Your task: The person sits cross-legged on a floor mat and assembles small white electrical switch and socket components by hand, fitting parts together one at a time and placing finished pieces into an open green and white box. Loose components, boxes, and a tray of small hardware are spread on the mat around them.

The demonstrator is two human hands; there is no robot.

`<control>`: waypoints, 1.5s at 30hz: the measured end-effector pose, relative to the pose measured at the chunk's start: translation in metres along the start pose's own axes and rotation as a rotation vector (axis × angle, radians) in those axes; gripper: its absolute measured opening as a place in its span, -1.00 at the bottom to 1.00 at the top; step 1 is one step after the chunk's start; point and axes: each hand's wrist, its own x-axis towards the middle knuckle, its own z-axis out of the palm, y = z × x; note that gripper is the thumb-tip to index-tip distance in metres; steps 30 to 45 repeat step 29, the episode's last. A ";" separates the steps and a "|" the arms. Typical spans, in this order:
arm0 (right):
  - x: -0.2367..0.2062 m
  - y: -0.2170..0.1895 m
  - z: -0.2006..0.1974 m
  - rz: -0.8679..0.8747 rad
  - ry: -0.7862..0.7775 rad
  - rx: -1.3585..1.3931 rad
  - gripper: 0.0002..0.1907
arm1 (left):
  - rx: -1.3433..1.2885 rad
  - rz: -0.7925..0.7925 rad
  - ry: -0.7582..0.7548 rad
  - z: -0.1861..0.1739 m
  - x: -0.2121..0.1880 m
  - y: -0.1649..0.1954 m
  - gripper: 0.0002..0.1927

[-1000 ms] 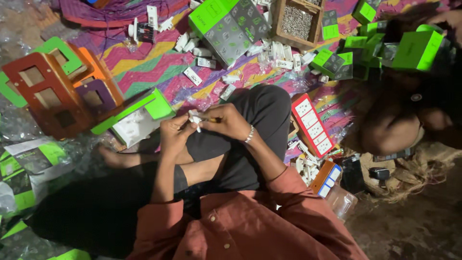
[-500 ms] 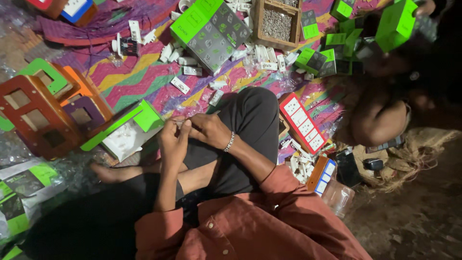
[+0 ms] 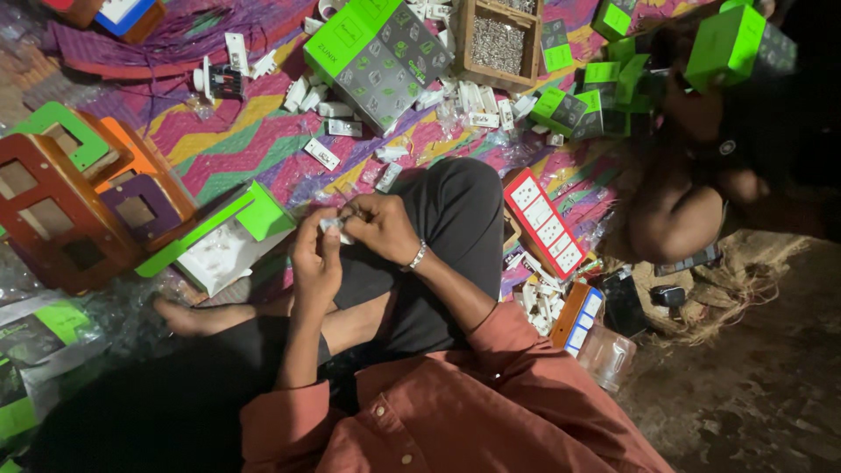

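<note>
**Small white part pinched over the lap**

Over the raised knee, both hands meet with little free room — legs below, clutter on every other side. Just left of the hands an open green and white box (image 3: 229, 238) sits on the striped mat (image 3: 219, 131), and beyond it a stack of orange, brown and purple frames (image 3: 79, 201) crowds the left edge. Right of the knee a red board of white switches (image 3: 543, 221) lies flat, with loose white parts (image 3: 539, 302) heaped near it. Farther off stand a large green and grey carton (image 3: 378, 48), a wooden tray of small metal pieces (image 3: 498, 42) and a cluster of small green boxes (image 3: 587, 96). At far right another person (image 3: 692, 175) sits, holding up a green box (image 3: 727, 44) — well apart from the hands.

The left hand (image 3: 315, 258) and the right hand (image 3: 381, 226) both close their fingertips on a small white piece (image 3: 337, 223), which sits between them, above the dark trouser leg (image 3: 447, 219). The left thumb and forefinger pinch its near side; the right hand's fingers press on its far side. A bracelet (image 3: 418, 256) circles the right wrist.
</note>
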 end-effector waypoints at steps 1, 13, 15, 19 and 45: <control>0.000 0.001 0.000 -0.020 0.008 0.007 -0.88 | 0.031 0.020 0.002 -0.002 -0.003 -0.002 -0.72; -0.001 -0.016 -0.002 -0.088 -0.162 -0.139 -0.72 | -0.169 -0.163 0.227 0.005 0.008 -0.013 -0.64; 0.002 -0.015 0.001 -0.071 -0.132 -0.137 -0.75 | -0.120 -0.189 0.243 0.001 0.012 -0.004 -0.66; 0.004 -0.003 -0.005 0.053 -0.228 0.091 -0.82 | -0.287 -0.066 0.189 0.002 0.011 0.003 -0.74; -0.005 0.020 0.015 -0.285 -0.012 -0.385 -0.81 | 0.278 0.022 0.211 0.008 0.001 -0.010 -0.75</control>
